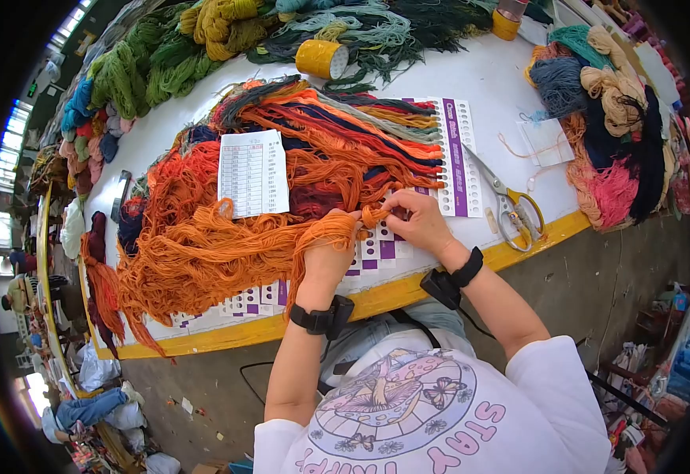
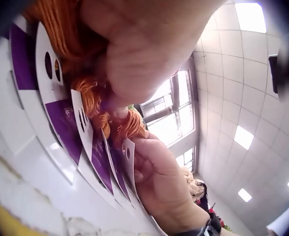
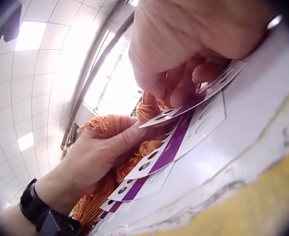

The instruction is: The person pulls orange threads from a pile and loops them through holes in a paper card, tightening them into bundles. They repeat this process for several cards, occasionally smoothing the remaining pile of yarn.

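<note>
A long skein of orange yarn [image 1: 203, 253] is spread over the table and drapes across my left hand [image 1: 330, 257], whose fingers grip strands of it. My right hand [image 1: 422, 225] pinches a looped bit of the same yarn, just to the right of the left. Between the hands, the yarn bunches into a loop [image 3: 147, 109] at the holes of a white and purple punched card [image 3: 215, 88]. In the left wrist view the right hand [image 2: 159, 164] has its fingers at the card's edge. Several more cards [image 2: 60, 118] lie overlapped under both hands.
A paper list [image 1: 254, 174] lies on the red, orange and navy yarn. Those strands run to another punched card [image 1: 457, 158]. Scissors [image 1: 511, 205] lie to the right, near the yellow table edge [image 1: 392, 294]. Yarn heaps [image 1: 617, 134] and a yellow tube [image 1: 321, 59] stand farther off.
</note>
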### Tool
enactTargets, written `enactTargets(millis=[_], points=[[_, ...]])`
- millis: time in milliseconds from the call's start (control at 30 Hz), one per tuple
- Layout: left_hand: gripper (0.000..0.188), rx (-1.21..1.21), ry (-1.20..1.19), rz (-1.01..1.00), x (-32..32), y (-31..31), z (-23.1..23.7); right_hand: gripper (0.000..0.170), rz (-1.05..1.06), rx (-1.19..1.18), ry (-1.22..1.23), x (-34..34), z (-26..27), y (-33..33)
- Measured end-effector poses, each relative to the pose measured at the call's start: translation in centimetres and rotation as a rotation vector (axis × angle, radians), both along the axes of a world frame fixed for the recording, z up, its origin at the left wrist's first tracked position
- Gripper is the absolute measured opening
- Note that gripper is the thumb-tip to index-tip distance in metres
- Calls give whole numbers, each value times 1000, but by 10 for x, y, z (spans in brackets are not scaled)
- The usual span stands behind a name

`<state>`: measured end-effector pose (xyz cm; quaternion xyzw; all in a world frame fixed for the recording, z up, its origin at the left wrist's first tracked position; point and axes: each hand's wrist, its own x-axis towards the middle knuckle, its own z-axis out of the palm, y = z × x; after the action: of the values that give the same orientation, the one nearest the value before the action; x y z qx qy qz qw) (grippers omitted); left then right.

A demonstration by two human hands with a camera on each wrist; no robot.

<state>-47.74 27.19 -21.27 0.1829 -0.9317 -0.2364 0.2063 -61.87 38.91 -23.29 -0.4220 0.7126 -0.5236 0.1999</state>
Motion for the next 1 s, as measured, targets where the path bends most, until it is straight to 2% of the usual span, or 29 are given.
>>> enactTargets(millis=[33,133,367,433,467,567,600,633,700,733,767,800,867,967,1000], points=[[11,15,-21,-5,0,0,0,13,-3,-52,-21,2,0,1],[11,98,7,-21,-2,-2,-6,12,-10,-10,-108,3,5,2],[8,20,-39,-44,6,-4,7,20,26,131,158,6,12,-1],[9,-60,-58,61,27,-28,2,24,24,172,318,11,21,-4],[9,-103,-64,112,34,-36,3,31,7,141,340,10,18,-5],[12,-108,45,105,49,-31,14,33,34,154,303,9,20,-4],[15,-112,123,171,57,-33,21,30,53,162,225,6,24,0],[19,-116,203,237,69,-40,30,27,-21,80,237,1,25,7],[27,14,367,334,124,-60,44,21,-151,-78,252,-13,23,35],[25,49,428,587,154,-61,56,20,-317,-34,357,-24,26,54],[25,337,581,793,181,-52,78,20,-482,11,460,-37,29,77],[28,615,765,870,221,-55,96,25,-601,157,544,-49,26,103],[31,733,1055,637,300,-64,102,30,-684,437,651,-62,29,141],[26,1262,1429,369,392,-71,69,35,-593,564,498,-64,31,161],[24,1315,1473,585,391,-64,57,37,-548,567,560,-59,37,159]])
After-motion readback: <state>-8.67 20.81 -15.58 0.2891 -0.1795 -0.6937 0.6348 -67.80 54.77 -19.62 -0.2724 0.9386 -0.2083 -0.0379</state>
